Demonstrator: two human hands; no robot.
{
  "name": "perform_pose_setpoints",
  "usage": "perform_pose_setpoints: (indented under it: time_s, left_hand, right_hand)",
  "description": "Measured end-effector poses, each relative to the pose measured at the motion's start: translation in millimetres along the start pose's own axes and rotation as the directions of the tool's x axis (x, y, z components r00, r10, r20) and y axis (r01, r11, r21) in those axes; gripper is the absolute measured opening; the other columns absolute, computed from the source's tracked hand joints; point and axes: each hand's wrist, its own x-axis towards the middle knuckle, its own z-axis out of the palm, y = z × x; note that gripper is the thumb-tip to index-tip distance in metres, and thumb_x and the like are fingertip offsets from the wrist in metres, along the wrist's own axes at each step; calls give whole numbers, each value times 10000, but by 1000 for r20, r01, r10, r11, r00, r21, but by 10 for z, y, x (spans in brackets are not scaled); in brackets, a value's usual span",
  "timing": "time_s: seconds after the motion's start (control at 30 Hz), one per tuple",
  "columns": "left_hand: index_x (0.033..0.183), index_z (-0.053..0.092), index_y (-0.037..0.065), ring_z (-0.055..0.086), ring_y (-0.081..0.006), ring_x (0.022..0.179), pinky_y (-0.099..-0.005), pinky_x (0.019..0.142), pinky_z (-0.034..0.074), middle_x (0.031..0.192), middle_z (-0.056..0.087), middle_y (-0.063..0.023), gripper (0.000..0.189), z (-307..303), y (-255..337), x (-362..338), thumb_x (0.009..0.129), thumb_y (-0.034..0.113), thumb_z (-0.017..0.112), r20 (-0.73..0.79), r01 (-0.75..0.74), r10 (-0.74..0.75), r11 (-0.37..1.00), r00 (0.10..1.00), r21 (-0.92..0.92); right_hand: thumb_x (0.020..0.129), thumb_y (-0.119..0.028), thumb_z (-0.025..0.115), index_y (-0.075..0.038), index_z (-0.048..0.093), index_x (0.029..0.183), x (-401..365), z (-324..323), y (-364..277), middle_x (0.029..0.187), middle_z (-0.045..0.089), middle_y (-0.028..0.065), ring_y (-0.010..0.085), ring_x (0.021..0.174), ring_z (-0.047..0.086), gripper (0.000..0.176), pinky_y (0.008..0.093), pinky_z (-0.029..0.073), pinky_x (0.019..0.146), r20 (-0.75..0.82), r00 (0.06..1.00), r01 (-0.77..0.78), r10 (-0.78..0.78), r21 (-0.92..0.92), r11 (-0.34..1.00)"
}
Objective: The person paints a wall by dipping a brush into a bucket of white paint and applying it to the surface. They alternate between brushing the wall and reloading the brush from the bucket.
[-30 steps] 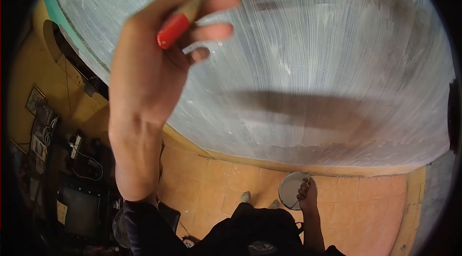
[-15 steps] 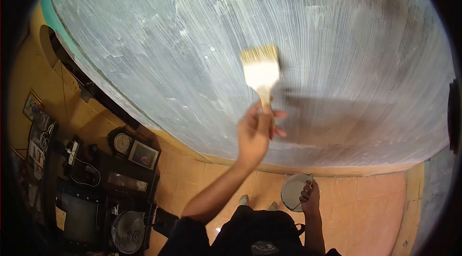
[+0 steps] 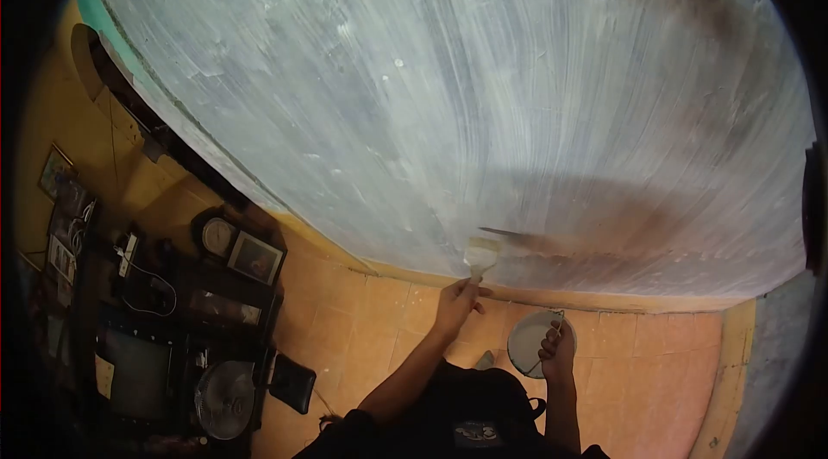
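Note:
My left hand is closed round the handle of a wide, flat paintbrush, bristles pointing up. The brush is low against the wall, which carries streaky whitish strokes over grey. To the right, my right hand grips the wire handle of a round bucket. Pale paint shows inside the bucket, hanging over the floor by my feet.
Orange tiles cover the floor. Along the left stand a dark cabinet with a television, a fan, a clock and a framed picture. A dark stool-like object sits beside them.
My left hand has brought the paintbrush down the wall, from mid-height to near its foot. My right hand and the bucket stay almost where they were.

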Motion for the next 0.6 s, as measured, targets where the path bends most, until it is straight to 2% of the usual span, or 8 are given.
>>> perform_pose_setpoints:
  time_s: [0.07, 0.13, 0.23, 0.27, 0.33, 0.47, 0.53, 0.6]
  left_hand:
    - [1161, 592, -77, 559, -110, 596, -239, 538, 450, 916, 695, -149, 408, -315, -30, -30, 953, 267, 521, -107, 78, -69, 993, 992, 88]
    - [1171, 596, -64, 562, -114, 604, -243, 553, 444, 958, 699, -157, 435, -551, -81, -19, 929, 291, 527, -145, 119, -104, 988, 984, 98]
    - [1033, 655, -23, 578, -110, 556, -240, 509, 398, 815, 678, -99, 348, -822, -326, 113, 933, 285, 529, -281, 145, -124, 988, 952, 56]
    - [1033, 655, -23, 578, -110, 556, -240, 509, 398, 815, 678, -99, 348, -879, -352, 145, 933, 285, 529, -283, 150, -129, 987, 950, 52]
    - [887, 657, -1, 579, -111, 555, -238, 509, 390, 783, 661, -84, 315, -916, -361, 205, 925, 289, 538, -334, 157, -154, 987, 930, -17]
    - [840, 649, 0, 577, -118, 554, -237, 511, 389, 747, 631, -68, 290, -973, -315, 440, 910, 267, 559, -307, 173, -177, 984, 935, -43]
    - [882, 661, -19, 537, -117, 530, -246, 500, 383, 707, 594, -56, 268, -1042, -253, 612, 899, 234, 575, -235, 144, -165, 984, 958, -104]
    - [910, 664, -34, 507, -110, 515, -249, 491, 377, 697, 582, -55, 269, -1104, -83, 696, 896, 222, 579, -225, 100, -128, 986, 966, -130]
  right_hand:
    - [939, -336, 532, -109, 512, 1065, 7, 68, 94, 630, 418, -50, 47, 454, 300, 261, 196, 219, 402, -5, 1000, -22, 21, -26, 999]
    - [958, -303, 503, -101, 529, 1082, -18, 120, 141, 645, 427, -45, 36, 452, 300, 239, 196, 223, 396, 23, 1000, -10, 10, -8, 1000]
    - [956, -306, 505, -104, 533, 1069, -113, 224, 177, 646, 430, -44, 36, 456, 298, 233, 195, 229, 399, 19, 1000, -4, 4, -20, 1000]
    - [956, -306, 505, -104, 533, 1069, -115, 248, 211, 646, 430, -44, 36, 456, 298, 233, 195, 229, 399, 16, 1000, -7, 8, -24, 1000]
    - [961, -309, 500, -100, 527, 1071, -100, 264, 269, 646, 431, -43, 39, 457, 297, 238, 195, 234, 402, 44, 999, -21, 20, 11, 1000]
    - [964, -316, 499, -95, 519, 1078, -139, 424, 382, 646, 431, -43, 40, 459, 301, 250, 194, 237, 405, 63, 998, -12, 13, -14, 1000]
    - [963, -324, 504, -93, 512, 1083, -171, 557, 448, 646, 431, -44, 42, 458, 303, 261, 193, 235, 404, 46, 998, -33, 35, -26, 999]
    - [957, -346, 516, -109, 519, 1064, -179, 646, 524, 636, 427, -50, 43, 451, 298, 260, 195, 237, 402, 41, 998, -41, 43, -40, 998]
